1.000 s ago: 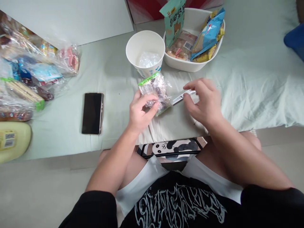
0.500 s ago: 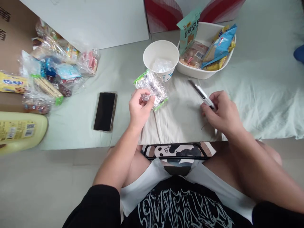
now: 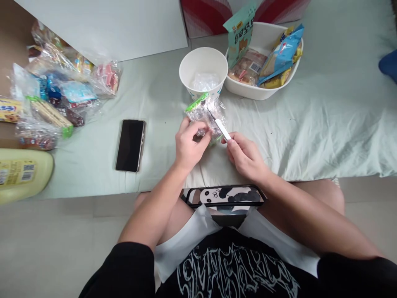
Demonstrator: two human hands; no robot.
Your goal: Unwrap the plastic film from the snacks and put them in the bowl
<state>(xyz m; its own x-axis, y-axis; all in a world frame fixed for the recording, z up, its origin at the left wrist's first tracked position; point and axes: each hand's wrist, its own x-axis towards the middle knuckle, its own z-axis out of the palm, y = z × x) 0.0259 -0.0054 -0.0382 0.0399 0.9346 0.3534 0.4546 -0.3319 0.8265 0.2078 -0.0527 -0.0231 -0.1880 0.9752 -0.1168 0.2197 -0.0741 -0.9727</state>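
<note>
My left hand (image 3: 192,140) pinches a crinkled clear plastic snack packet (image 3: 203,111) with green ends, just in front of a white paper bowl (image 3: 203,62). What is inside the packet is hard to make out through the shiny film. In my right hand (image 3: 245,155) is a slim utility knife (image 3: 222,129) with a white handle. Its thin dark tip lies over the packet, pointing up and left; whether it cuts into the film I cannot tell. Some crumpled clear plastic (image 3: 204,82) lies in the bowl.
A white tub (image 3: 263,92) of packaged snacks stands right of the bowl. To the left are a phone (image 3: 130,145), a pile of wrapped snacks (image 3: 62,95) and a yellow bottle (image 3: 25,174). White and red boxes (image 3: 204,18) line the back.
My right hand has moved left with the utility knife, bringing its tip onto the packet. My left hand has shifted slightly right with the packet, and the view has shifted a little.
</note>
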